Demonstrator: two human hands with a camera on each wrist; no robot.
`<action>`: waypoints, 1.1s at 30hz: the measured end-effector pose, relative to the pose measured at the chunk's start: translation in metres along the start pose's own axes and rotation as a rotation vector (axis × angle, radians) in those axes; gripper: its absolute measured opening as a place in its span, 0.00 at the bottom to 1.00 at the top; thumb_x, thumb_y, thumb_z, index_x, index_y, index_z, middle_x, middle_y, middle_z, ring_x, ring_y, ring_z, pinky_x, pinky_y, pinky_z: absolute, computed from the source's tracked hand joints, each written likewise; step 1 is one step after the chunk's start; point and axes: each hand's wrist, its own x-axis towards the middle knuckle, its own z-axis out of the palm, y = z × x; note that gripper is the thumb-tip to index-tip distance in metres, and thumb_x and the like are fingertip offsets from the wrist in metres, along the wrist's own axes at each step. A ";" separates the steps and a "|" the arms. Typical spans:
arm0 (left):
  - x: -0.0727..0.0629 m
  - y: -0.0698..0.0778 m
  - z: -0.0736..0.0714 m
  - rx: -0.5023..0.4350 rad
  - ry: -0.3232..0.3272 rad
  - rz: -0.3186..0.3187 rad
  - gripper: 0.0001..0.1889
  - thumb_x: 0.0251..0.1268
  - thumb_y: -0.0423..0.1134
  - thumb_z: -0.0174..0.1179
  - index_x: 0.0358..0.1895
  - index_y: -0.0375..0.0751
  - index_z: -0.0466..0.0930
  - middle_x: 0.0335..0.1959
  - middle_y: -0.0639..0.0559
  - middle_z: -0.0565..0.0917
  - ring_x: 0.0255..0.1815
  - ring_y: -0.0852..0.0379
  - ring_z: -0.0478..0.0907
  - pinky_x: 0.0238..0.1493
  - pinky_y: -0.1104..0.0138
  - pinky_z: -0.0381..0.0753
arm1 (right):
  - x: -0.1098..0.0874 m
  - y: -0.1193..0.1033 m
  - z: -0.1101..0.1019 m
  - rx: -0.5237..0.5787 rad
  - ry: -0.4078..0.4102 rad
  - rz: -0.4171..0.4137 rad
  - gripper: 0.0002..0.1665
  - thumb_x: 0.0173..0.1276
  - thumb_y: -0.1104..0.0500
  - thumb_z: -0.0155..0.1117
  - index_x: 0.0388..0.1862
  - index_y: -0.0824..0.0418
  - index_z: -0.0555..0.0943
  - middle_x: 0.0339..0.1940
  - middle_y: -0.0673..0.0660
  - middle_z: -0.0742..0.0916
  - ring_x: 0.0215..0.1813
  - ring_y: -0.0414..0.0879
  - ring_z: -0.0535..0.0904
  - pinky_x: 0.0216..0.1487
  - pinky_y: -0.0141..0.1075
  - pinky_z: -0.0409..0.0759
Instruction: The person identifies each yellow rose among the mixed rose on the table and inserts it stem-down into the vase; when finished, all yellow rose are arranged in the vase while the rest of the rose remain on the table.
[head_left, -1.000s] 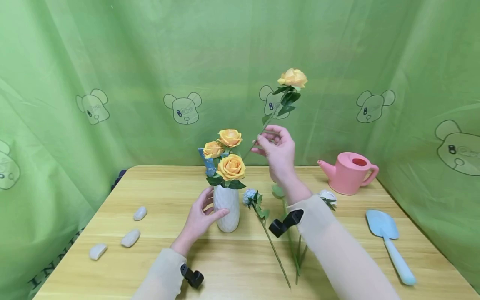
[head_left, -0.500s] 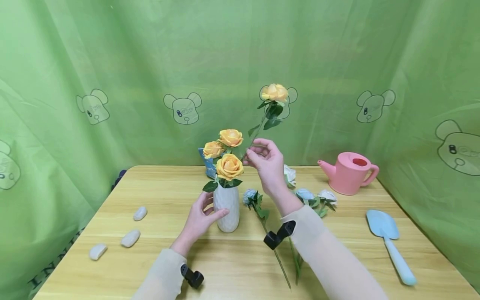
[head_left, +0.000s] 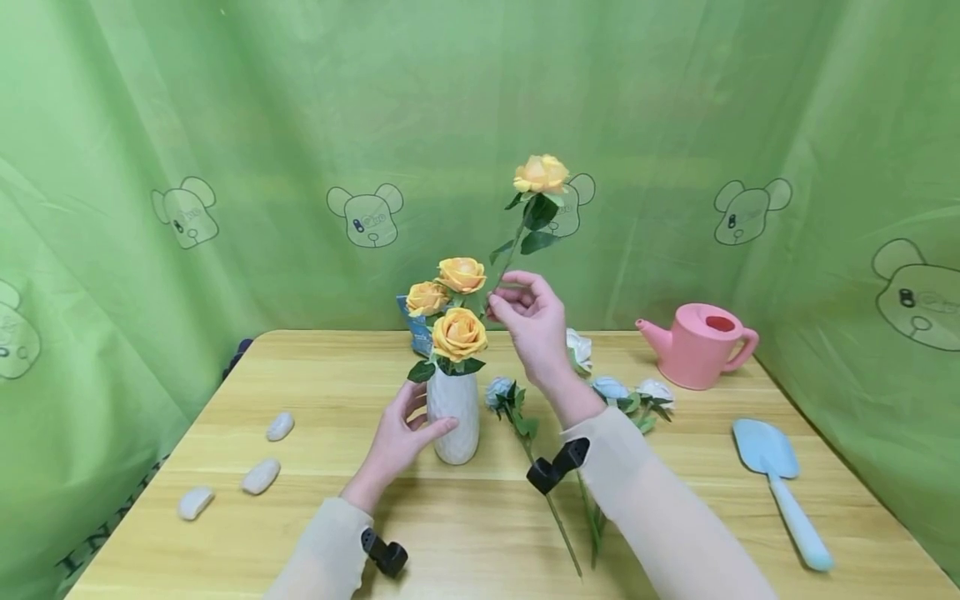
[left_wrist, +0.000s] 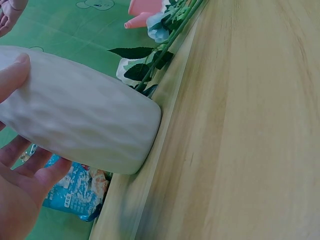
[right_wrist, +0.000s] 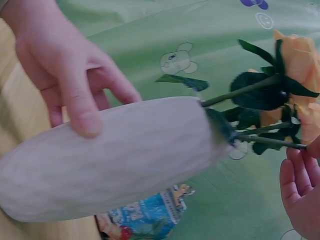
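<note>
My left hand holds the side of a white textured vase, which stands upright on the wooden table. Three orange-yellow roses rise from its mouth. Above and right of the vase, my right hand pinches the stem of another yellow rose between thumb and fingers. That bloom is higher than the others, and its stem leans right. In the right wrist view the pinched stem runs down to the vase's mouth, where leaves hide its lower end.
A blue rose and several white and blue flowers lie right of the vase. Farther right are a pink watering can and a light-blue shovel. Three pale stones lie at left. A blue packet sits behind the vase.
My right hand has come left and down with the yellow rose, bringing its stem to the vase, then risen slightly. My left hand has stayed on the vase.
</note>
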 end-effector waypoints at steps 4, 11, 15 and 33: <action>-0.001 0.000 0.000 0.002 0.002 -0.001 0.29 0.52 0.31 0.68 0.58 0.37 0.68 0.57 0.39 0.73 0.58 0.41 0.70 0.57 0.51 0.71 | -0.007 0.005 0.002 -0.072 -0.006 0.039 0.20 0.58 0.77 0.60 0.50 0.74 0.70 0.36 0.61 0.81 0.36 0.45 0.79 0.40 0.34 0.82; -0.001 0.001 0.001 -0.006 0.002 0.003 0.29 0.52 0.31 0.68 0.59 0.37 0.67 0.58 0.38 0.72 0.58 0.40 0.69 0.57 0.51 0.71 | -0.024 0.021 -0.004 -0.186 -0.035 0.084 0.18 0.58 0.74 0.62 0.48 0.71 0.75 0.40 0.63 0.82 0.41 0.45 0.78 0.44 0.31 0.79; -0.001 0.000 0.001 -0.012 -0.002 -0.001 0.29 0.53 0.31 0.68 0.59 0.37 0.67 0.58 0.38 0.72 0.59 0.40 0.68 0.58 0.51 0.70 | -0.033 0.034 -0.015 -0.209 -0.070 0.150 0.14 0.58 0.73 0.63 0.45 0.74 0.77 0.39 0.61 0.83 0.38 0.44 0.79 0.42 0.33 0.80; -0.001 -0.003 0.001 0.035 0.025 0.014 0.28 0.52 0.30 0.68 0.58 0.34 0.68 0.56 0.37 0.73 0.57 0.40 0.70 0.57 0.51 0.71 | -0.060 0.046 -0.066 -0.238 -0.106 0.307 0.15 0.60 0.64 0.66 0.43 0.73 0.78 0.38 0.67 0.83 0.35 0.46 0.81 0.40 0.43 0.82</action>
